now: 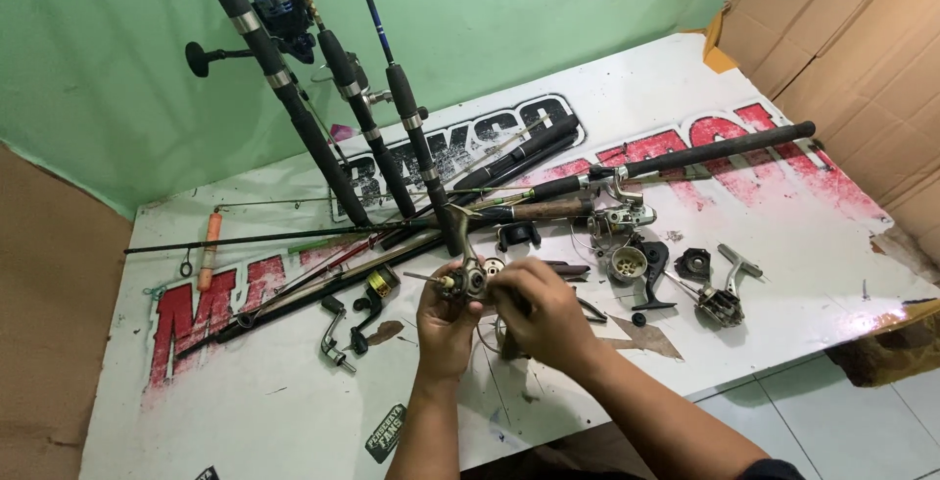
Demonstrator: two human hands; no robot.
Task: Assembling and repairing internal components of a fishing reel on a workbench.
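Note:
My left hand (446, 323) grips a small metal fishing reel body (468, 279) just above the white table (255, 411). A thin shaft sticks out of the reel to the left. My right hand (543, 313) closes over the reel's right side, its fingers pinching a part there. What those fingers pinch is hidden by the hand. Both hands sit near the table's front middle.
Three fishing rods (323, 137) lean upright against the green wall, one with a blue reel (279, 0). More rods (676, 157) lie flat across the table. Loose reel parts (627, 263), crank handles (338, 338) and a bail piece (720, 304) lie scattered nearby. Cardboard (862, 59) stands at right.

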